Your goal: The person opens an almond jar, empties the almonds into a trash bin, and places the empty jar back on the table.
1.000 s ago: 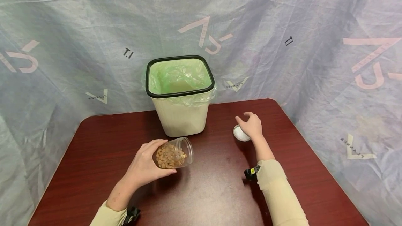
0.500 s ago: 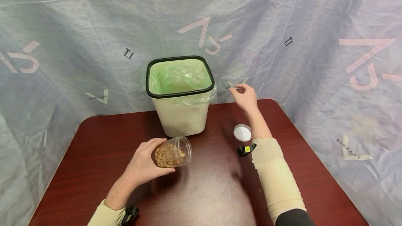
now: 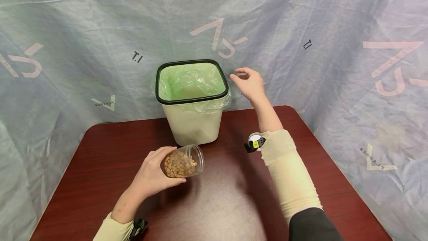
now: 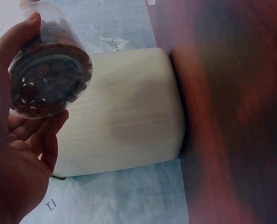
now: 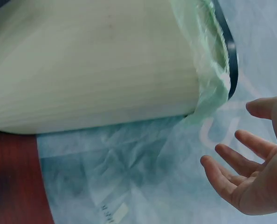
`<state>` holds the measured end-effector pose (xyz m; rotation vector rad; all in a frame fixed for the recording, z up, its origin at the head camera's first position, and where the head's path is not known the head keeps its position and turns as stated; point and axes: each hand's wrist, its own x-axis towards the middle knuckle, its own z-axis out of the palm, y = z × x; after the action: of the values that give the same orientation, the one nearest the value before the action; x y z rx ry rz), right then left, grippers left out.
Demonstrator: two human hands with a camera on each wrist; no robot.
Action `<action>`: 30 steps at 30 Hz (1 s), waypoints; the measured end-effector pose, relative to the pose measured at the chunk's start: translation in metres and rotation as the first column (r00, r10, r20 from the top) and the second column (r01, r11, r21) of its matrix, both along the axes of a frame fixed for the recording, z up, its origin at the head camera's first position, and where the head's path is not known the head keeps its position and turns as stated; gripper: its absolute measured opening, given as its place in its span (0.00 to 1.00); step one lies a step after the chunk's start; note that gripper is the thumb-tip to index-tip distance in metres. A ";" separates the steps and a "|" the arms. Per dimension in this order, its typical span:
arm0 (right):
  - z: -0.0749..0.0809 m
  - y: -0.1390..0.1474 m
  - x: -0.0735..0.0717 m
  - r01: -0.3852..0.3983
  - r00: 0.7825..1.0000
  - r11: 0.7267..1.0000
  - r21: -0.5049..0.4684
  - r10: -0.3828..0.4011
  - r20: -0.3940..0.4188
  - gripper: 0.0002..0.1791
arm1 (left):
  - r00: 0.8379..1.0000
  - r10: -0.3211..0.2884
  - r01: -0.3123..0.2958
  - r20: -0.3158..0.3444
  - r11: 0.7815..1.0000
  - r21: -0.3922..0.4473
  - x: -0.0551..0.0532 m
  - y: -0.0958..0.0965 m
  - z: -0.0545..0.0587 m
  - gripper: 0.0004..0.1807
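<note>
A clear jar (image 3: 183,162) partly filled with brown nuts that look like almonds is gripped by my left hand (image 3: 152,172). It is tilted, its uncovered mouth facing right, above the table in front of the trash can (image 3: 194,122). The left wrist view shows the jar's base (image 4: 50,79) with thumb and fingers around it. My right hand (image 3: 250,84) is raised just right of the can's black rim (image 3: 192,100), apart from it and holding nothing. In the right wrist view its fingers (image 5: 241,161) are spread and loosely bent. A round white-lined lid (image 3: 255,137) lies on the table, partly hidden by the right wrist's camera.
The cream can is lined with a green plastic bag (image 3: 194,79) folded over its rim. It stands at the back of the dark red table (image 3: 113,159). A grey printed cloth (image 3: 117,29) hangs directly behind and at both sides.
My right hand has moved from over the lid upward and then left towards the can's rim, leaving the lid on the table. The left hand and jar have hardly moved.
</note>
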<state>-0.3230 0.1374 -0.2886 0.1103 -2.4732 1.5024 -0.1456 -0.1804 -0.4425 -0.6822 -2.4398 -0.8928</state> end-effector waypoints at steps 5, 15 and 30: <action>0.011 -0.009 -0.002 -0.015 1.000 0.999 0.040 0.015 0.022 0.24 | 1.000 0.000 0.000 -0.010 1.000 -0.006 0.000 0.000 0.001 0.52; 0.020 -0.023 -0.002 -0.074 0.992 0.994 0.083 0.065 0.107 0.24 | 0.999 0.020 -0.020 -0.026 0.999 0.026 -0.002 -0.005 0.011 0.53; 0.008 -0.033 -0.007 -0.126 0.982 0.986 0.106 0.109 0.155 0.21 | 0.997 0.036 -0.033 -0.075 0.999 0.034 -0.006 -0.017 0.027 0.53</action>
<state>-0.3296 0.1045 -0.2805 0.1741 -2.7164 1.4619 -0.1512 -0.1972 -0.4154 -0.6482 -2.3585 -0.8752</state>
